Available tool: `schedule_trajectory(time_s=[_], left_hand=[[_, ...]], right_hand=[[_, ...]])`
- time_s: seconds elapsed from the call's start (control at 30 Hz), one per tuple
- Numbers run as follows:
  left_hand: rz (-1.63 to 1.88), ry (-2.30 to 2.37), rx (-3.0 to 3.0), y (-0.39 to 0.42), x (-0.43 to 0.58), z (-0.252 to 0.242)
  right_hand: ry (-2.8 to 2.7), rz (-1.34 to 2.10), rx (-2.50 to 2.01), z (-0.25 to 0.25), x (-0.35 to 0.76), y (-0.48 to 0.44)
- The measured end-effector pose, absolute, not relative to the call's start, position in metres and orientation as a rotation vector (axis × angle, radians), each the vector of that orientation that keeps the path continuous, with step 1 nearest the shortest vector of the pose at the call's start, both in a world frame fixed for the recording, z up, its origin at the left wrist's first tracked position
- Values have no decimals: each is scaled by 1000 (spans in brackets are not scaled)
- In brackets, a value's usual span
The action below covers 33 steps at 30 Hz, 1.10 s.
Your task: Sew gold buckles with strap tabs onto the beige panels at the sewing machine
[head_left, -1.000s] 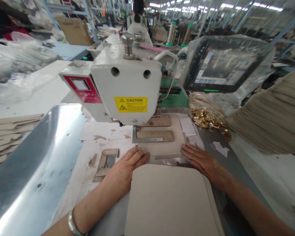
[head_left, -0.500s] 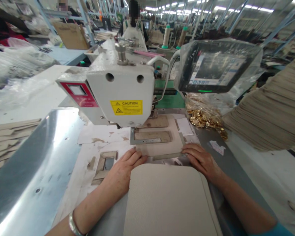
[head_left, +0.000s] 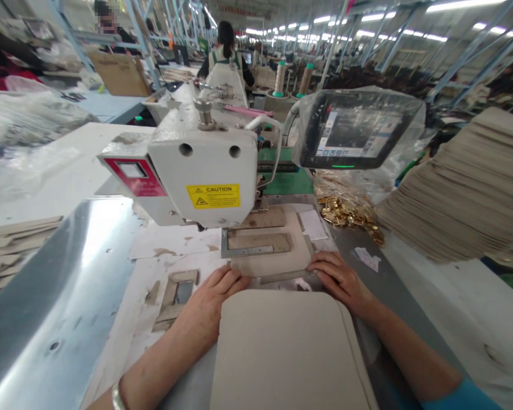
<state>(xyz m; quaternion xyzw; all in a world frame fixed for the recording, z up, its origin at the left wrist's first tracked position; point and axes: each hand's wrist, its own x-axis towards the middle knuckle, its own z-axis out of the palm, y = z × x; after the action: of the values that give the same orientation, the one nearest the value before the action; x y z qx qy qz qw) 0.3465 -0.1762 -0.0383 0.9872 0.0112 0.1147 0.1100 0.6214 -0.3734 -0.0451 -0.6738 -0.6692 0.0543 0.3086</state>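
A flat beige leather-like panel lies under the sewing machine's metal clamp frame, on the worktable. My left hand rests at the panel's near left corner, fingers stretched forward and lying flat. At the near right corner, the extended fingertips of my right hand touch the panel's edge; its thumb is hardly visible. Between my forearms sits a stack of larger beige panels with rounded corners. The white sewing machine head stands just beyond the panel, its needle area partly hidden.
A screen in plastic wrap hangs at the right. Below it lie gold metal pieces in a bag. A tall stack of beige pieces leans farther right. Left are a small frame template and cut strips. People work behind.
The camera view has turned slightly, so the scene sits a little lower and farther left. Both hands stay at the panel's near corners, and the panel looks unmoved under the clamp.
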Motion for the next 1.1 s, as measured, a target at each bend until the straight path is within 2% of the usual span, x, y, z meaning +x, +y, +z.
schedule_trajectory(time_s=[0.13,0.37,0.7,0.93,1.1], left_hand=[[301,75,2879,-177,346,-39],[321,44,2886,-177,348,-31],[304,84,2862,-177,347,-36],[325,109,2853,-177,346,-41],[333,92,2826,-176,347,-38]], right_hand=[[-1679,137,-1801,-45,621,-371],[-1948,214,-1874,-35,621,-353],[-1917,292,-1796,-39,627,-352],[-1792,232,-1787,-39,626,-358],[-1685,7,-1917,-37,642,-336]])
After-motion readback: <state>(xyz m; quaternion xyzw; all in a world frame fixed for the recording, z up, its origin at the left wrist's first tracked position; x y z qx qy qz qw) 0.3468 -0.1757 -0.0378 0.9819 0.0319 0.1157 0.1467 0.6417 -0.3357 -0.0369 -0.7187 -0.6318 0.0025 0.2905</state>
